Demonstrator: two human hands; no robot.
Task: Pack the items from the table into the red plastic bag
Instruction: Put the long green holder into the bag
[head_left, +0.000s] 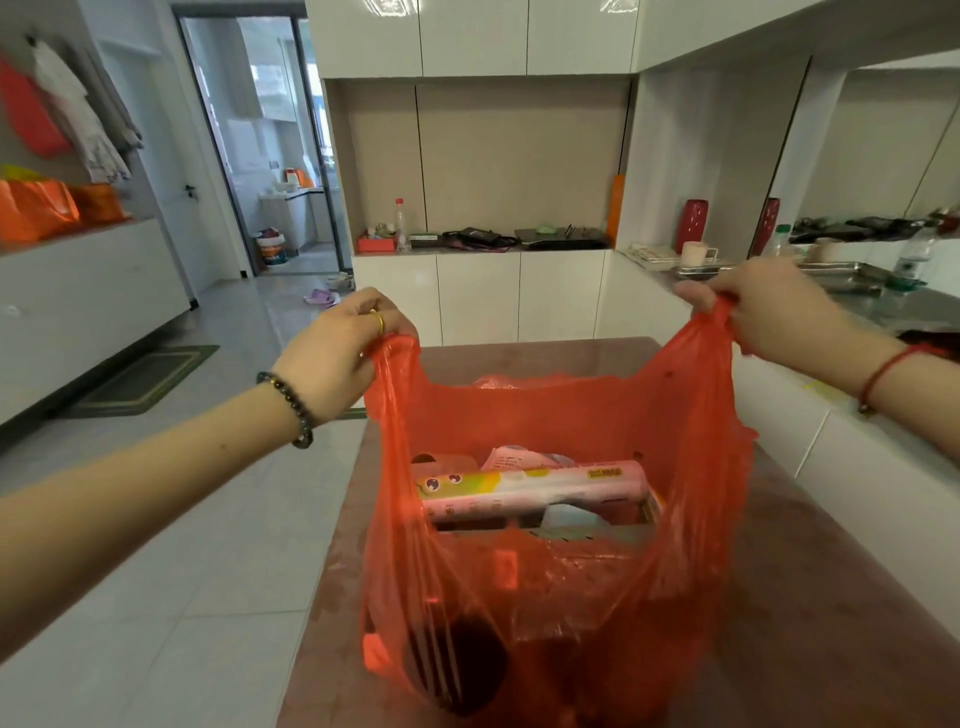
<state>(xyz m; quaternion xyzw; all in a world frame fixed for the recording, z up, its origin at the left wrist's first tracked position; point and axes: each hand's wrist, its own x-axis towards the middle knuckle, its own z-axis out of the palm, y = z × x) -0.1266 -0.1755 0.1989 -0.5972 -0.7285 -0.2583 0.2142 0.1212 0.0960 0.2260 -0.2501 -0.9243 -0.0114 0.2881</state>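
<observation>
The red plastic bag (561, 415) stands open over the brown table (810, 597), stretched wide between both hands. My left hand (343, 353) is closed on the bag's left handle. My right hand (763, 306) grips the right handle, pulled up and outward. Inside the bag lies a pink and yellow-green wrapped roll (530, 488) on top of a box and some paper packets. A dark round item (467, 660) shows through the bag's lower left wall.
A white counter (779, 431) runs along the table's right side, with a steel tray (841, 275) and a plastic bottle (914, 254) farther back. Cluttered white cabinets (478, 296) stand behind the table. Tiled floor (208, 545) and a dark doormat (145, 379) lie to the left.
</observation>
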